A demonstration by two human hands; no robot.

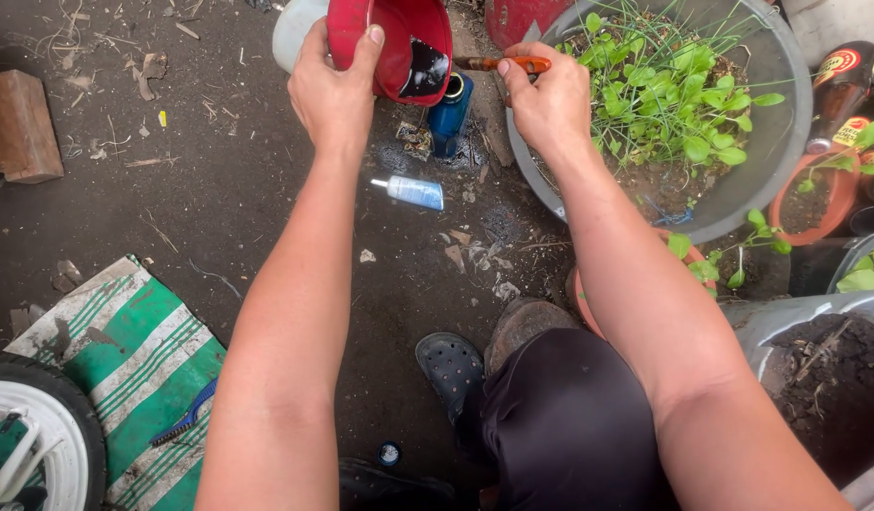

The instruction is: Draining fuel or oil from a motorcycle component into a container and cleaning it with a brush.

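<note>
Left hand (335, 90) grips tilted red plastic bowl (399, 43) over blue cylindrical bottle (448, 115); right hand (550, 102) fingers closed on orange-handled tool (513, 64). Grey planter basin (740, 170) crowds right; bare ground left.

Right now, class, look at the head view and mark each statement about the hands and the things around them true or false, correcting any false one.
1. The left hand holds a red container tilted over a blue bottle. True.
2. The right hand is empty. False: it holds an orange-handled tool.
3. The grey tub holds green plants. True.
4. The small white tube stands upright. False: it lies on its side.
5. A blue brush lies on the green striped mat. True.
</note>
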